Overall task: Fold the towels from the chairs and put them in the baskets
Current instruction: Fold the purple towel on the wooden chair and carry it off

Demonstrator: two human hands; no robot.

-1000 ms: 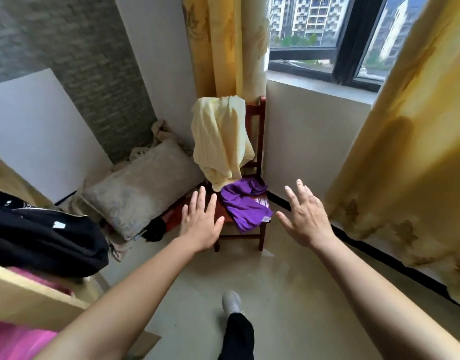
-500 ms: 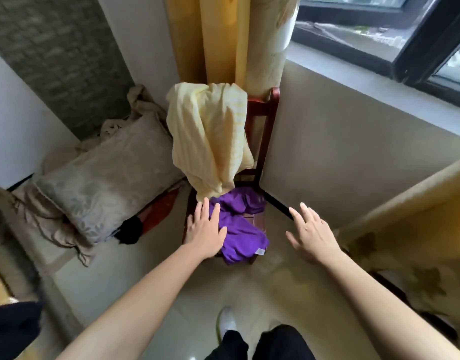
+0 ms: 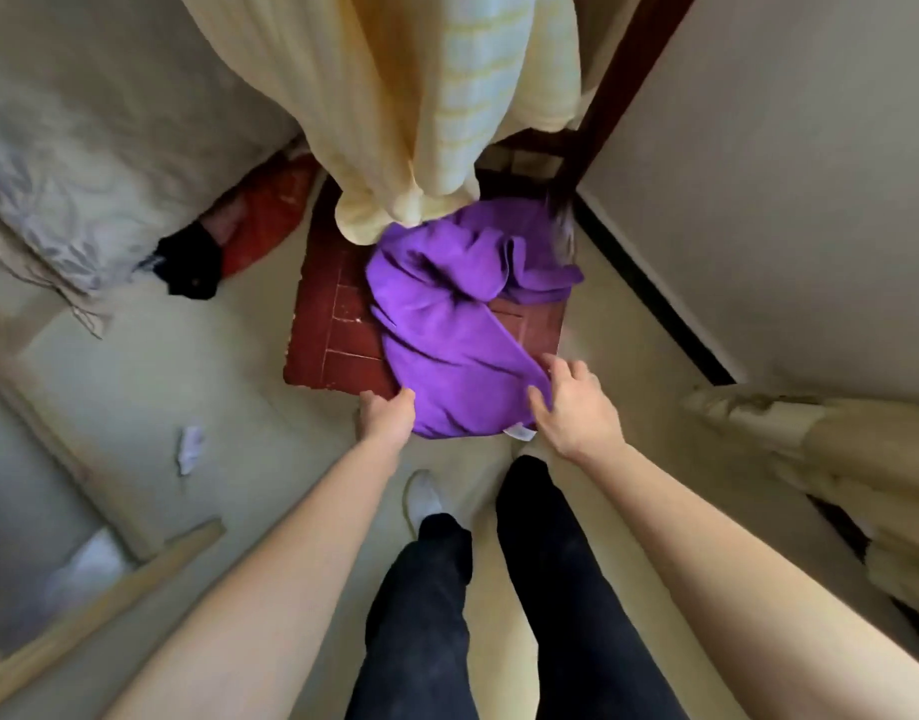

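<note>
The purple towel (image 3: pixel 447 324) is lying crumpled on the chair (image 3: pixel 333 330) seat, its near edge hanging over the front. The left hand (image 3: pixel 387 415) is pinching that edge, thumb on top. The right hand (image 3: pixel 577 407) is gripping the right corner with curled fingers. A yellow towel (image 3: pixel 421 96) is hanging over the chair back.

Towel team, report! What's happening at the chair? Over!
Left hand pinches crumpled purple cloth towel on red wooden chair. Right hand at its corner, grip unclear. Pale yellow striped towel hangs onto far end.
</note>
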